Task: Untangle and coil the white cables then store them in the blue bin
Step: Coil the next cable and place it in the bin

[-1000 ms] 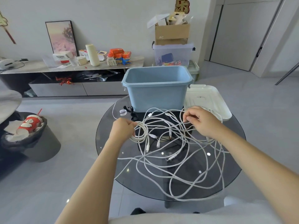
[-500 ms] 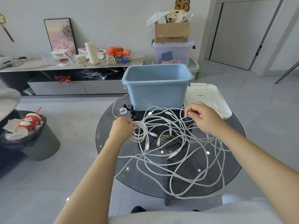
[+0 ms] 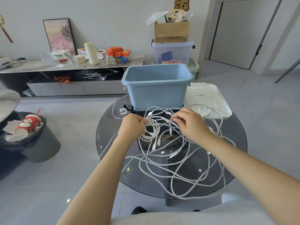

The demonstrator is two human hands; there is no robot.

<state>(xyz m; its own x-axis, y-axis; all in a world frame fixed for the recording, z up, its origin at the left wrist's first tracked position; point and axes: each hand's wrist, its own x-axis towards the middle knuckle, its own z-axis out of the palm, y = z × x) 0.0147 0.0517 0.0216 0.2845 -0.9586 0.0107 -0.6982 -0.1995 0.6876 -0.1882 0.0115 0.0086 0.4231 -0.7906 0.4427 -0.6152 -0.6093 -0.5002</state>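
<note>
Several white cables (image 3: 177, 166) lie tangled across a round dark glass table (image 3: 113, 153). My left hand (image 3: 132, 127) grips a small coil of white cable (image 3: 151, 129) at its left side. My right hand (image 3: 190, 124) pinches a strand of cable between thumb and fingers just right of that coil. The blue bin (image 3: 155, 88) stands empty at the far side of the table, behind both hands.
A white bin lid (image 3: 209, 98) lies right of the bin with a cable loop on it. Black and white cable ties (image 3: 127, 110) sit left of the bin. A grey waste bin (image 3: 32, 137) stands on the floor at left.
My right hand has moved left toward the coil, drawing its strand along. My left hand keeps its grip on the coil.
</note>
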